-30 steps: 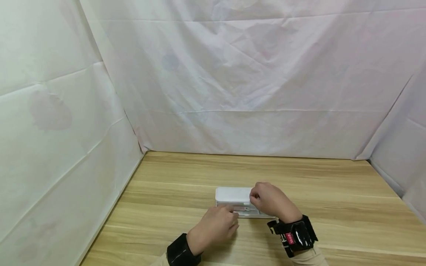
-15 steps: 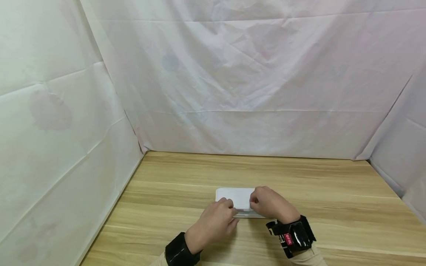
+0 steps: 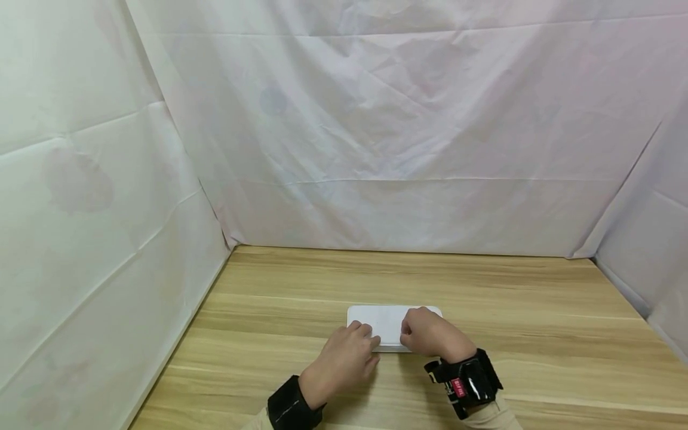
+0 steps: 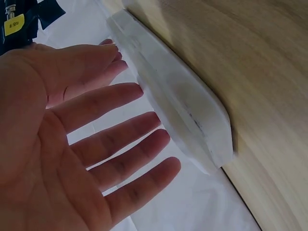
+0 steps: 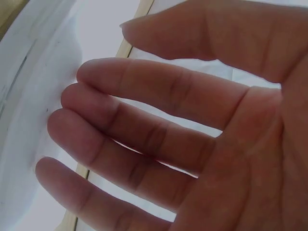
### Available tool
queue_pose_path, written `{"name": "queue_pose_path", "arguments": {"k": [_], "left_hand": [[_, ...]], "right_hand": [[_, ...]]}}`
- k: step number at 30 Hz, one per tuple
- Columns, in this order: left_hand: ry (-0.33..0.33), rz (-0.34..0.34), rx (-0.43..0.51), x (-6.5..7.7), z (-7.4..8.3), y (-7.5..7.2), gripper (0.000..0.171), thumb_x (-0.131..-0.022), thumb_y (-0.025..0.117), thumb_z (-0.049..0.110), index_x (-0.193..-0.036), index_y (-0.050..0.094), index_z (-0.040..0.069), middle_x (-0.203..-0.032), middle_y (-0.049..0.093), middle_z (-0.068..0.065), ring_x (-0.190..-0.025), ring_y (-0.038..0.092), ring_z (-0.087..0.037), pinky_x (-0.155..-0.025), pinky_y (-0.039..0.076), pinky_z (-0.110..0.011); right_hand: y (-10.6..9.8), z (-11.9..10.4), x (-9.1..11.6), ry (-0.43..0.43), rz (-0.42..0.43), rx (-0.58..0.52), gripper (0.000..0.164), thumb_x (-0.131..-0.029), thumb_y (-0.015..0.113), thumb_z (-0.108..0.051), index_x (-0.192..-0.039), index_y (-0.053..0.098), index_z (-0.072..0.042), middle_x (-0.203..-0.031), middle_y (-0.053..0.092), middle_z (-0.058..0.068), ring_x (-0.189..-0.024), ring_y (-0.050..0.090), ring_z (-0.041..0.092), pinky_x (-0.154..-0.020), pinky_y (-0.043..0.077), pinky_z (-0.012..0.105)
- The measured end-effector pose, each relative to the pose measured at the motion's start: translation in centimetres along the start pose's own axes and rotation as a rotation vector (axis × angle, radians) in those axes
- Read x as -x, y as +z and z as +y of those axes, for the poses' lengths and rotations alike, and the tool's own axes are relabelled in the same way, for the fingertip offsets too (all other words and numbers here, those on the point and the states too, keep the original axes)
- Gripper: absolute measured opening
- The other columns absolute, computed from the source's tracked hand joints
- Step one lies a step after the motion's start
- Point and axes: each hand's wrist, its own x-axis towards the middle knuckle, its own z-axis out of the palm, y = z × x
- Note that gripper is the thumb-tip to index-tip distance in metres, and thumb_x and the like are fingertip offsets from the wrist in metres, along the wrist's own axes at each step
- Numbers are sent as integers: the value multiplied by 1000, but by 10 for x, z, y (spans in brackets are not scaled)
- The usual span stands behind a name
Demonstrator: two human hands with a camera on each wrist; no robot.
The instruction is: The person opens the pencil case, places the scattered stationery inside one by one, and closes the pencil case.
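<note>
A long white case (image 3: 387,323), like a pencil box, lies on the wooden table with its lid down flat. My left hand (image 3: 341,355) is at its front left. In the left wrist view, that hand's straight, spread fingers (image 4: 120,98) touch the lid edge of the case (image 4: 180,91). Over the right part of the lid is my right hand (image 3: 436,335). Seen from the right wrist, its fingers (image 5: 130,130) are extended, tips against the white case surface (image 5: 36,82). The contents of the case are hidden.
The wood-grain table (image 3: 279,286) extends around the case. White cloth walls stand behind (image 3: 398,149) the table, at the left (image 3: 107,227) and at the right. Each wrist wears a black strap (image 3: 473,382).
The case's lid has come down from partly raised, covering the inside that showed before. My left fingers have moved up onto the lid; my right hand has sunk slightly with it.
</note>
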Motion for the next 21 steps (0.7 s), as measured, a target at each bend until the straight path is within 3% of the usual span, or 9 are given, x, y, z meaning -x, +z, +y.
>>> {"name": "queue_pose_path", "arguments": {"k": [7,14,21], "left_hand": [[-11,-37,60,0,2,5,15,-86,73,28,-92,70,14,-82,59,2,-75,54,-13,-57,44,-23],[-17,-85,75,2,0,7,21,-86,73,31,-98,73,13,-84,58,2,-77,52,-13,-59,44,-22],[-22,-41,107,5,-10,8,13,-86,73,29,-87,73,17,-85,59,4,-75,53,-12,-62,45,-23]], "right_hand": [[1,-3,1,53,-3,-10,32,-79,60,-1,-51,51,-14,-48,35,-10,-48,32,8,-47,26,23],[2,-2,-1,-1,8,-15,33,-78,61,-1,-50,50,-13,-47,32,-11,-47,29,8,-47,24,23],[7,0,-4,-53,-1,-29,26,-79,60,-3,-55,55,-14,-52,40,-10,-49,36,8,-48,29,23]]}}
